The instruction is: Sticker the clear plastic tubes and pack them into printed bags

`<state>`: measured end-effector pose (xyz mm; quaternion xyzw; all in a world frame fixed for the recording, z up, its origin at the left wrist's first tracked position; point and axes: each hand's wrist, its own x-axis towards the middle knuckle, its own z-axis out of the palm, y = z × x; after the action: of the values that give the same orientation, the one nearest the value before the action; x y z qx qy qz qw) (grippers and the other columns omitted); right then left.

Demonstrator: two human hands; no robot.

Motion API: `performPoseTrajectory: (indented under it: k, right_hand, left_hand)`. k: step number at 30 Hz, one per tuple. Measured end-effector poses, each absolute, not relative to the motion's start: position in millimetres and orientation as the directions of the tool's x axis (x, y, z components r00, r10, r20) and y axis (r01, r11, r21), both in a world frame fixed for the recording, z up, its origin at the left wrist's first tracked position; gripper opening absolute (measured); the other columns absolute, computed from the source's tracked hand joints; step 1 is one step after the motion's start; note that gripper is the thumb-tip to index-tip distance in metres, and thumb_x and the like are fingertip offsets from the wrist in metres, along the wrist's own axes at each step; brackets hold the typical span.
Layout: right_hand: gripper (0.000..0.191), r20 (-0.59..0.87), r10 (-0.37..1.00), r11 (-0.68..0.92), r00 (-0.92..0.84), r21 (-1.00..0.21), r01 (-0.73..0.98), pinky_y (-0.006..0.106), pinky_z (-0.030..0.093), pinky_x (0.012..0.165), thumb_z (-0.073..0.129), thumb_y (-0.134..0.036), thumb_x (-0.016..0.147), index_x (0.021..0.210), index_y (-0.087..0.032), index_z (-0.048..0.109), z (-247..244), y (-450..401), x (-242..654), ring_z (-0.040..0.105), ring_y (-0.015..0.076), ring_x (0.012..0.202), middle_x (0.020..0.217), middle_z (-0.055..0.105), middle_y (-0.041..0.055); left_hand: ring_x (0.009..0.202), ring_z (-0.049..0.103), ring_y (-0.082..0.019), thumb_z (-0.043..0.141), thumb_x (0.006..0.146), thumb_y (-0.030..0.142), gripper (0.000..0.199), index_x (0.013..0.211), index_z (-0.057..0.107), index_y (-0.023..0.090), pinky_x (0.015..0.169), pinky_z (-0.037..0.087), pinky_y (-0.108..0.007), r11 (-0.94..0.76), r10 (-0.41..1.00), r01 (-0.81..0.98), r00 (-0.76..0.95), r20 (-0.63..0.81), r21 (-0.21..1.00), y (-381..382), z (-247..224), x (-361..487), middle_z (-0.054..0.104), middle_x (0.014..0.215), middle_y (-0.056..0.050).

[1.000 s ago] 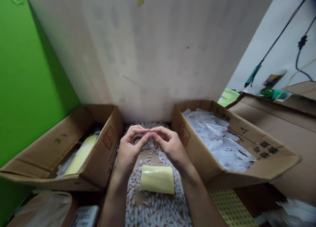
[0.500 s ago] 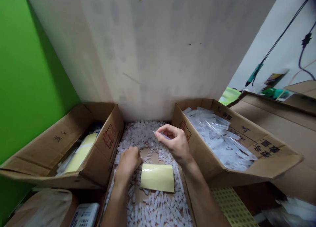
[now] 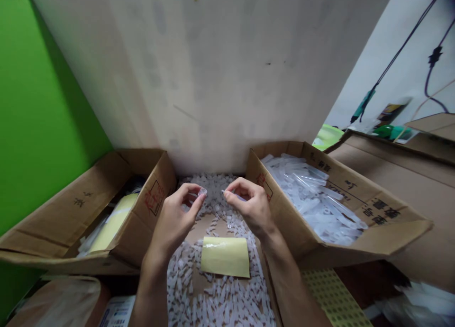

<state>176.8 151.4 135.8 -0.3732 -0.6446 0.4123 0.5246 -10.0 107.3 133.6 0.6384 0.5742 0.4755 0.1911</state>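
Clock positions are taken from the gap between the hands. My left hand point(image 3: 176, 215) is closed at the fingertips on a clear round piece point(image 3: 202, 192). My right hand point(image 3: 254, 206) pinches a small pointed piece point(image 3: 223, 191) between thumb and fingers; it appears whitish, though its far end is too small and covered to define. The two hands are apart—the held pieces face each other across a narrow gap, not touching.

Below the hands, many small white pieces point(image 3: 231, 303) are spread over a cardboard surface point(image 3: 199, 282). A yellow sheet point(image 3: 225, 257) lies among them at 6 o'clock. An open left carton point(image 3: 152, 218) stands at 9 o'clock and contains a yellow packet point(image 3: 115, 222). An open right carton point(image 3: 280, 222) stands at 3 o'clock and contains translucent tubes point(image 3: 313, 194). A dotted yellow sheet point(image 3: 332, 296) is located at 4 o'clock; a pale panel point(image 3: 213, 80) rises at 12 o'clock.
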Motion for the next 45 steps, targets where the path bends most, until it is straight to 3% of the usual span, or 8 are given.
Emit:
performPoseTrajectory:
  k: [12, 17, 25, 30, 34, 36, 41, 45]
  right_hand:
    - [0.014, 0.491, 0.768, 0.577, -0.411, -0.809, 0.110, 0.030, 0.047, 0.073, 0.067, -0.026, 0.093, 0.099, -0.020, 0.078, 146, 145, 185, 0.064, 0.0186, 0.082, 0.090, 0.067, 0.0042]
    - [0.012, 0.419, 0.833, 0.463, -0.361, -0.885, 0.043, 0.029, 0.050, 0.075, 0.080, -0.028, 0.084, 0.091, -0.020, 0.072, 140, 147, 182, 0.067, 0.0193, 0.083, 0.087, 0.072, 0.0016]
    - [0.027, 0.362, 0.872, 0.351, -0.330, -0.932, -0.097, 0.028, 0.051, 0.068, 0.076, -0.044, 0.089, 0.081, -0.018, 0.071, 134, 153, 185, 0.067, 0.0187, 0.074, 0.076, 0.071, 0.0022]
    - [0.023, 0.380, 0.863, 0.388, -0.332, -0.921, -0.045, 0.027, 0.048, 0.067, 0.074, -0.040, 0.091, 0.082, -0.019, 0.069, 135, 151, 184, 0.065, 0.0181, 0.076, 0.078, 0.071, 0.0018]
    - [0.022, 0.388, 0.868, 0.403, -0.309, -0.915, -0.016, 0.028, 0.047, 0.066, 0.072, -0.039, 0.091, 0.081, -0.020, 0.069, 134, 152, 185, 0.064, 0.0182, 0.075, 0.079, 0.070, 0.0019]
    - [0.021, 0.396, 0.874, 0.411, -0.282, -0.912, -0.008, 0.028, 0.047, 0.067, 0.073, -0.038, 0.090, 0.081, -0.020, 0.069, 134, 152, 185, 0.064, 0.0182, 0.074, 0.081, 0.070, 0.0022]
    - [0.021, 0.500, 0.817, 0.500, -0.288, -0.862, -0.078, 0.030, 0.048, 0.073, 0.077, -0.037, 0.087, 0.078, -0.020, 0.068, 136, 152, 184, 0.064, 0.0196, 0.082, 0.086, 0.068, 0.0028]
    - [0.021, 0.504, 0.819, 0.516, -0.273, -0.856, -0.031, 0.029, 0.047, 0.070, 0.074, -0.034, 0.089, 0.076, -0.020, 0.066, 138, 150, 181, 0.061, 0.0180, 0.078, 0.082, 0.065, 0.0021]
  left_hand:
    - [0.095, 0.069, -0.019, 0.062, 0.098, 0.035, 0.023, 0.112, 0.076, 0.024, 0.083, 0.053, -0.028, -0.403, 0.893, 0.450, 0.001, 0.451, 0.797, 102, 143, -8, 0.075, 0.105, -0.005]
    - [0.094, 0.071, -0.020, 0.061, 0.099, 0.034, 0.023, 0.110, 0.078, 0.023, 0.082, 0.055, -0.029, -0.378, 0.906, 0.510, 0.034, 0.421, 0.772, 101, 145, -5, 0.078, 0.102, -0.006]
    - [0.098, 0.070, -0.020, 0.073, 0.090, 0.034, 0.026, 0.115, 0.073, 0.025, 0.086, 0.057, -0.030, -0.543, 0.809, 0.449, 0.054, 0.586, 0.709, 101, 146, 3, 0.073, 0.114, -0.006]
    - [0.052, 0.057, -0.013, 0.043, 0.104, 0.051, 0.051, 0.073, 0.066, 0.017, 0.053, 0.045, -0.024, -0.296, 0.938, 0.528, 0.004, 0.346, 0.796, 100, 145, 5, 0.062, 0.059, 0.000]
    - [0.078, 0.067, -0.016, 0.060, 0.097, 0.041, 0.022, 0.104, 0.070, 0.022, 0.073, 0.052, -0.026, -0.418, 0.886, 0.521, 0.051, 0.461, 0.745, 101, 145, 2, 0.073, 0.097, -0.004]
    - [0.085, 0.068, -0.017, 0.066, 0.094, 0.042, 0.030, 0.117, 0.065, 0.024, 0.079, 0.053, -0.027, -0.442, 0.871, 0.486, 0.030, 0.490, 0.754, 102, 144, 1, 0.072, 0.113, -0.006]
    - [0.050, 0.057, -0.015, 0.031, 0.104, 0.058, 0.065, 0.064, 0.061, 0.018, 0.054, 0.043, -0.025, -0.236, 0.965, 0.473, 0.013, 0.261, 0.849, 101, 141, 4, 0.060, 0.054, -0.002]
    - [0.063, 0.062, -0.015, 0.049, 0.102, 0.043, 0.042, 0.071, 0.063, 0.019, 0.058, 0.044, -0.024, -0.304, 0.931, 0.571, 0.008, 0.366, 0.762, 102, 143, 12, 0.067, 0.066, -0.001]
